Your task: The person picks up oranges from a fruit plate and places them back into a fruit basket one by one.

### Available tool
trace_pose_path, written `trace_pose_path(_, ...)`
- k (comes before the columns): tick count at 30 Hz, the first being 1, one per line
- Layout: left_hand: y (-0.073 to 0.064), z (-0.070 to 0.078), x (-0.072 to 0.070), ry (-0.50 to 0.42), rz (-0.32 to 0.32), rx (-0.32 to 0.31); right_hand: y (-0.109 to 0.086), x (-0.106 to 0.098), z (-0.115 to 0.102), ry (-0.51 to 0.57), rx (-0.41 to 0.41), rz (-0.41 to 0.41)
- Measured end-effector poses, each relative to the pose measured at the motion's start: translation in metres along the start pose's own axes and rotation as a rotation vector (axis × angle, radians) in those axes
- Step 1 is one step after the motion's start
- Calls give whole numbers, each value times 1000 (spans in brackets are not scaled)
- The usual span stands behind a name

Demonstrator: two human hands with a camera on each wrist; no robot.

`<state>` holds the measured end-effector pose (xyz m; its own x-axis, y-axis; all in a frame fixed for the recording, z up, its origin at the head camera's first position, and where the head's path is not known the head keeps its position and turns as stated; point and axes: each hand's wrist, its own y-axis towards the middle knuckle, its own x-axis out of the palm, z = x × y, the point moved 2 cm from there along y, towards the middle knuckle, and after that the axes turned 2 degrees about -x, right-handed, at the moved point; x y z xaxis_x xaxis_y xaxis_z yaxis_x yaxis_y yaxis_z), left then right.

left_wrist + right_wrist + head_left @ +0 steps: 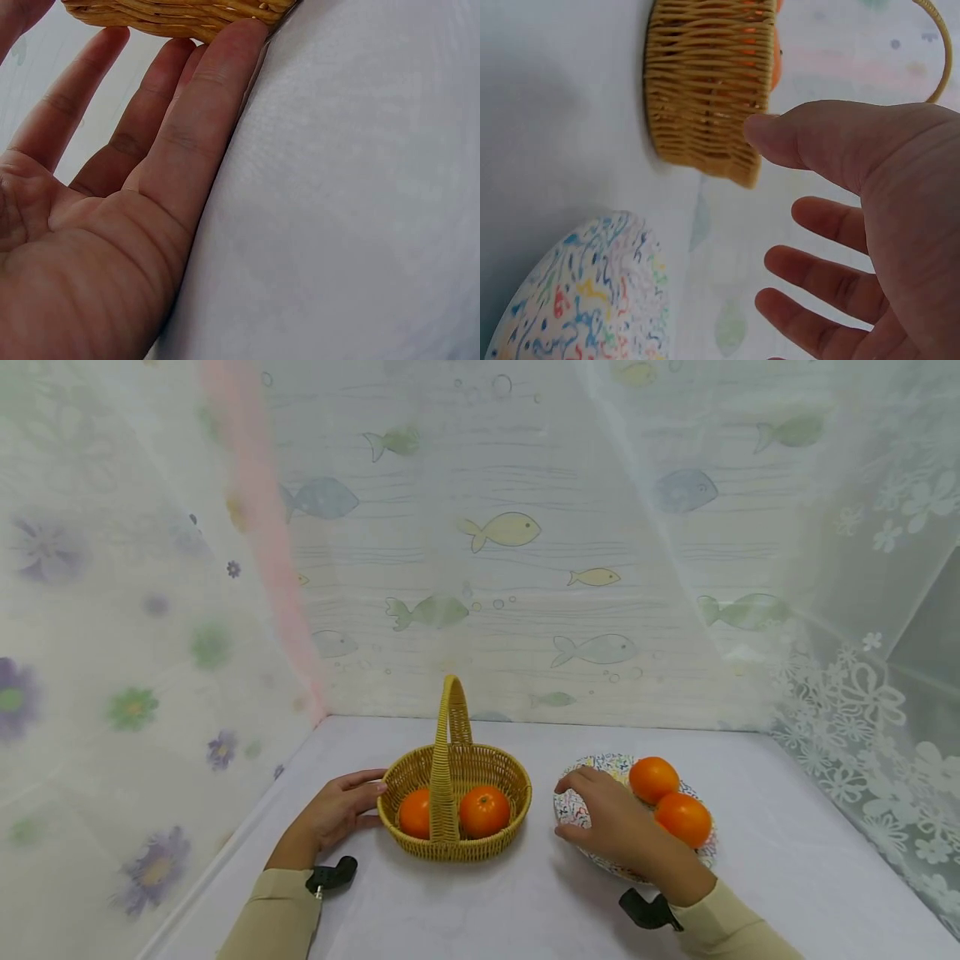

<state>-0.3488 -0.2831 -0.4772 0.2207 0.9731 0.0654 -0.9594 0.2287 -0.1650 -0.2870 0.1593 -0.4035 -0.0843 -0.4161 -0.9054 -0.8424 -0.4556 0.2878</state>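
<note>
A yellow wicker basket (480, 850) with a tall arched handle stands on the white table, holding two orange round fruits (484, 811), one on each side of the handle. My left hand (337, 814) touches the basket's left side with outstretched fingers; the left wrist view shows its fingertips against the woven wall (180, 16). Over the left part of a plate (573, 810) with multicoloured squiggles hovers my right hand (615, 822), its fingers parted and nothing between them. Two more orange fruits (683, 820) sit on the plate's right side, partly behind that hand.
A white cloth (480, 910) covers the table. Behind it hangs a curtain (495, 468) printed with fish. Flowered sheer fabric (135, 710) closes the left side, and white lace-patterned netting (862, 710) hangs at the right.
</note>
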Motion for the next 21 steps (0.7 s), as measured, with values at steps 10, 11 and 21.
trace_pose_path(10, 1, 0, -1, -2, 21, -9, -21, -6, 21, -14, 22, 15)
trace_pose_path(11, 1, 0, -1, -1, 22, -8, -24, -7, 23, -13, 17, 21)
trace_pose_path(21, 1, -1, -1, -11, -6, 9, -52, -25, 41, -43, 39, 18)
